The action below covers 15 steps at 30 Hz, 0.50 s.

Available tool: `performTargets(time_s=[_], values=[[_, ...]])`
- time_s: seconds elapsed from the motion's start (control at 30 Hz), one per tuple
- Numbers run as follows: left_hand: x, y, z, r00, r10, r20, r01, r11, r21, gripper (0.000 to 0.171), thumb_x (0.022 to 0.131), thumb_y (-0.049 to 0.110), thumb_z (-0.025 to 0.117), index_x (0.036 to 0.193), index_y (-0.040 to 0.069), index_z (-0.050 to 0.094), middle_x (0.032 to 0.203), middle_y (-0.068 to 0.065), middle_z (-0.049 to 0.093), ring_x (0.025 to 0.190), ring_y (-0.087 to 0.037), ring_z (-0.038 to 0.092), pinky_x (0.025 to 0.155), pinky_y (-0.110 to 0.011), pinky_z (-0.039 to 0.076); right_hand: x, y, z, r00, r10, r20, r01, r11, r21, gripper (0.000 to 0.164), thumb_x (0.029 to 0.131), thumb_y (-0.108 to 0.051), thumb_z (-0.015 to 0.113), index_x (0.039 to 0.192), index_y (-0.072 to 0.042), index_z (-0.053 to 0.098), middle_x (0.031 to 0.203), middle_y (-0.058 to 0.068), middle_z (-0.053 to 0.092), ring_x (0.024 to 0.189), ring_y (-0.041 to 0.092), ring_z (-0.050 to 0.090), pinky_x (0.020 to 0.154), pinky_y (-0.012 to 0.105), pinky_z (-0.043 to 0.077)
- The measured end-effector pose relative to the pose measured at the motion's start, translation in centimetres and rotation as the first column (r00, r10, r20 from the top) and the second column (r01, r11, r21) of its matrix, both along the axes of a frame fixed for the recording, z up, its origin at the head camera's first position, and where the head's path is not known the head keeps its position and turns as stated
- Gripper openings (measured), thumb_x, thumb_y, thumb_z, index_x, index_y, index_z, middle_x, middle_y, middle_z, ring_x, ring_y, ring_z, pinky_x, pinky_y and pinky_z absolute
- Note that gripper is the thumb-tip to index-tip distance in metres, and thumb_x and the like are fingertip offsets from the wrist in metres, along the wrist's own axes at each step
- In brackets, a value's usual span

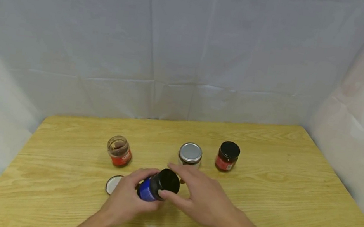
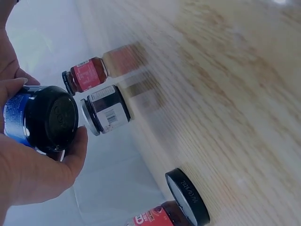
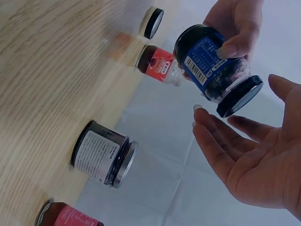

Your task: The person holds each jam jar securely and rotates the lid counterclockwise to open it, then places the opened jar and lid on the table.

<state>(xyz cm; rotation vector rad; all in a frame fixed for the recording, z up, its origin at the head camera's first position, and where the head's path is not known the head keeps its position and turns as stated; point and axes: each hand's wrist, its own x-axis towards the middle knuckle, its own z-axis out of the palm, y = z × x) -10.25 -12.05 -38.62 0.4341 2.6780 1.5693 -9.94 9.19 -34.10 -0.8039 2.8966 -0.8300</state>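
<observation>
Your left hand (image 1: 127,196) has its fingers clamped round the blue jar (image 1: 147,190), tilted above the table (image 1: 293,220) — its black lid (image 1: 170,180) points toward your right hand (image 1: 206,199), whose fingers are spread apart close to it. A loose lid (image 1: 112,184) lies beside your left hand; an uncapped jar (image 1: 121,157) stands just beyond that lid.

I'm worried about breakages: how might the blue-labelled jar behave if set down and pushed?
The blue-labelled jar looks rigid and probably breakable, with see-through, glass-like walls near its black lid. Its round body suggests it could roll if tipped over. The smooth, shiny sides may be slippery.
</observation>
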Motion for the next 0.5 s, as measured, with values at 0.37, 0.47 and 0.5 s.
performTargets(time_s=[0.37,0.47,0.5], values=[[0.04,0.05,-0.04,0.998,-0.001,-0.066,-0.008,0.991,-0.132,0.059,0.061,0.028,0.087,0.115,0.030,0.064,0.104,0.012,0.061,0.092,-0.008,0.056,0.079,-0.033,0.048,-0.04,-0.43,-0.40,1.000,-0.011,0.002,0.011,1.000,-0.020,0.065,0.086,-0.069,0.048,0.135,-0.026,0.054,0.112,-0.009,0.057,0.083,0.003,0.054,0.061,0.026,0.044],[0.06,0.00,-0.05,0.998,-0.001,-0.067,-0.009,0.988,-0.153,0.058,0.062,0.029,0.087,0.115,0.030,0.064,0.103,0.012,0.060,0.091,-0.008,0.056,0.079,-0.033,0.048,-0.12,-0.33,-0.54,1.000,-0.003,0.026,0.004,0.999,-0.039,0.064,0.086,-0.068,0.050,0.134,-0.025,0.055,0.108,-0.010,0.057,0.082,0.003,0.054,0.061,0.023,0.044],[0.07,-0.01,-0.05,0.998,0.000,-0.066,-0.010,0.987,-0.159,0.058,0.062,0.030,0.087,0.115,0.030,0.064,0.103,0.012,0.060,0.091,-0.008,0.056,0.078,-0.033,0.048,-0.17,-0.30,-0.58,0.999,0.000,0.036,0.002,0.999,-0.048,0.064,0.086,-0.067,0.051,0.133,-0.025,0.055,0.106,-0.010,0.056,0.082,0.004,0.054,0.061,0.023,0.044]])
